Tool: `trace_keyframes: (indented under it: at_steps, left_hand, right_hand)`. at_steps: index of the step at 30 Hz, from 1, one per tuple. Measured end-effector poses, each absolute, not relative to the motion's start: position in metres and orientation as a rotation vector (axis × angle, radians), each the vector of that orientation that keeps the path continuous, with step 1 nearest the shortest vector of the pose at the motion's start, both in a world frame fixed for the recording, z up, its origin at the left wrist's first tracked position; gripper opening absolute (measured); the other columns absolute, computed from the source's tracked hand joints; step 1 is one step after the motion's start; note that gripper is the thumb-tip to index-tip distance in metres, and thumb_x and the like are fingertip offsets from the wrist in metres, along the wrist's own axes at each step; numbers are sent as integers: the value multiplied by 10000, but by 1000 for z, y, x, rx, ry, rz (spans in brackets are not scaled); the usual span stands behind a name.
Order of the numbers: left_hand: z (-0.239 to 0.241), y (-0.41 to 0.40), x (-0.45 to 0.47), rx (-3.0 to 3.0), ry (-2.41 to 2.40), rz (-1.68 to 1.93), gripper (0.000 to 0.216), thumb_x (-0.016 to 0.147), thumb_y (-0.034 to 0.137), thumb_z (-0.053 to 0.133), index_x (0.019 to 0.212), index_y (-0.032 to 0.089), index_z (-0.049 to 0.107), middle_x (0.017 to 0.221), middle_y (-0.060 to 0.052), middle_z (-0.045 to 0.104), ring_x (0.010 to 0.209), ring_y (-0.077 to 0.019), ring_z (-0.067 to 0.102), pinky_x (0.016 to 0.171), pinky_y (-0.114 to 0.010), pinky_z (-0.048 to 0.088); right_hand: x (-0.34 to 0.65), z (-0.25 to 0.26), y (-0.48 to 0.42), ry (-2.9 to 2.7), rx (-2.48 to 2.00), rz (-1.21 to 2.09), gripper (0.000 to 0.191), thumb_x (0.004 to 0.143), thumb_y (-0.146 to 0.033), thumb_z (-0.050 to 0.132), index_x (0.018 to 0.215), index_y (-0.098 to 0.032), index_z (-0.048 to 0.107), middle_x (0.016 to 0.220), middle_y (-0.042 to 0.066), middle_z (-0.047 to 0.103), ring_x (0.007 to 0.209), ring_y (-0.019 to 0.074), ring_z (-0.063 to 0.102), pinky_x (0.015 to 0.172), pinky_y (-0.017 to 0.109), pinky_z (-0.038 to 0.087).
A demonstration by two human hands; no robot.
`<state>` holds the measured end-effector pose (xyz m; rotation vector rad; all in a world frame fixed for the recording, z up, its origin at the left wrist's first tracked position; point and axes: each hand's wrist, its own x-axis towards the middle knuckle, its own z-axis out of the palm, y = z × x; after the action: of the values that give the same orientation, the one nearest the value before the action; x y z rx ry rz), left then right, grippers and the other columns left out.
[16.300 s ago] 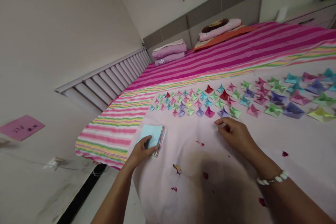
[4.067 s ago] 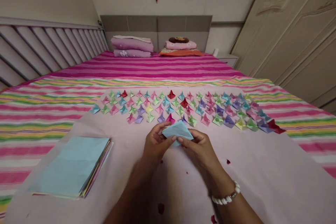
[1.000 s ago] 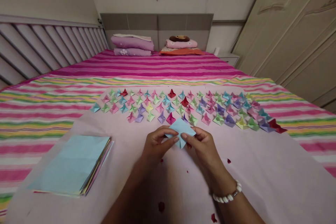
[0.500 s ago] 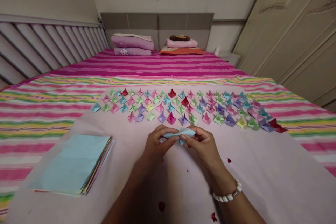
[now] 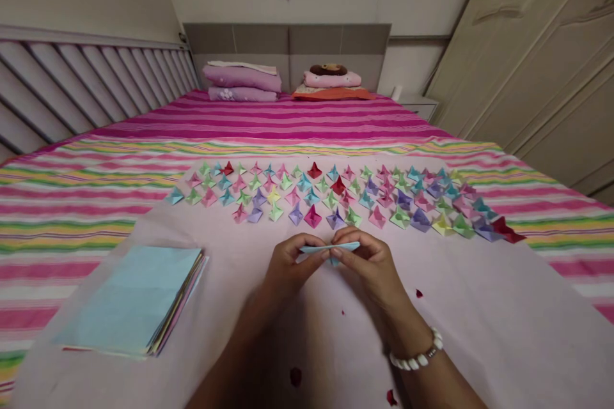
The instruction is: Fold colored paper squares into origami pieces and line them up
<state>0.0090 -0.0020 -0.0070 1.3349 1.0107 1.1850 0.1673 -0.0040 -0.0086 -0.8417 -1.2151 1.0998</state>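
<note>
Between my two hands is a piece of folded light-blue paper (image 5: pixel 346 246), its long edge level and its underside pointing down. My left hand (image 5: pixel 293 262) pinches its left part with thumb and fingers. On the other side my right hand (image 5: pixel 371 265), with a white-beaded bracelet at the wrist, pinches the right part, its thumb close to the left thumb. Fingers cover much of the paper. Just beyond my hands stand several rows of small folded paper boats (image 5: pixel 313 216) in many colours.
A stack of square paper (image 5: pixel 134 297), light blue on top, lies at the left on the pale sheet (image 5: pixel 230 364). Small red scraps (image 5: pixel 296 377) are scattered near my forearms. Behind are the striped bedspread (image 5: pixel 288 118), folded bedding (image 5: pixel 244 80) and a headboard (image 5: pixel 288 38).
The folded blue paper has tilted, so its upper face shows less and it looks thinner. Both hands keep their pinch and have barely moved.
</note>
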Motion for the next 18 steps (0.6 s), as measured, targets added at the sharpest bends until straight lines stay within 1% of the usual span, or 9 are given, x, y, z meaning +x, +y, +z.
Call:
trace_keyframes:
  at_steps: [1, 3, 8, 11, 13, 16, 18]
  left_hand:
    - [-6, -2, 9, 1259, 1031, 1184, 191, 661, 318, 778, 699, 160, 678, 626, 10, 639, 574, -115, 545, 560, -232, 413]
    - [-4, -2, 9, 1131, 1045, 1221, 218, 615, 325, 805, 661, 154, 679, 580, 17, 631, 538, -104, 525, 534, -224, 395]
    - [-1, -1, 7, 992, 1036, 1279, 215, 634, 360, 790, 702, 165, 730, 645, -5, 687, 616, -127, 580, 587, -235, 430]
    - [0, -2, 8, 1033, 1018, 1237, 225, 652, 373, 778, 717, 160, 742, 651, -10, 688, 618, -128, 576, 587, -236, 427]
    - [-1, -3, 9, 1043, 997, 1208, 245, 683, 390, 756, 768, 160, 748, 655, -11, 683, 631, -131, 580, 605, -241, 433]
    - [-7, -2, 13, 1071, 904, 1130, 292, 627, 338, 806, 849, 163, 733, 709, -10, 691, 693, -145, 602, 668, -255, 451]
    - [-13, -1, 15, 1128, 853, 1076, 290, 592, 292, 829, 820, 155, 714, 714, -8, 682, 687, -140, 595, 671, -255, 446]
  right_hand:
    - [167, -9, -4, -1198, -832, 1115, 113, 660, -262, 799, 675, -216, 696, 763, 13, 627, 741, 170, 575, 660, 290, 459]
    - [166, -8, -5, -1154, -834, 1130, 112, 659, -249, 797, 663, -216, 690, 725, 1, 620, 693, 155, 562, 636, 279, 451]
    - [167, -6, -7, -1158, -883, 1176, 120, 682, -271, 772, 667, -200, 677, 732, 5, 618, 688, 150, 557, 620, 263, 439]
    - [167, -6, -8, -1207, -944, 1196, 134, 686, -284, 767, 671, -190, 672, 690, 0, 615, 640, 141, 545, 595, 258, 428]
    - [167, -6, -8, -1199, -978, 1202, 151, 676, -291, 772, 656, -186, 665, 658, -4, 613, 610, 134, 535, 585, 257, 423]
    - [167, -6, -8, -1168, -996, 1173, 155, 677, -295, 765, 635, -183, 666, 641, -4, 619, 607, 133, 532, 592, 256, 422]
    - [166, -7, -7, -1151, -990, 1141, 144, 683, -290, 757, 634, -185, 674, 640, -4, 625, 615, 133, 534, 601, 255, 421]
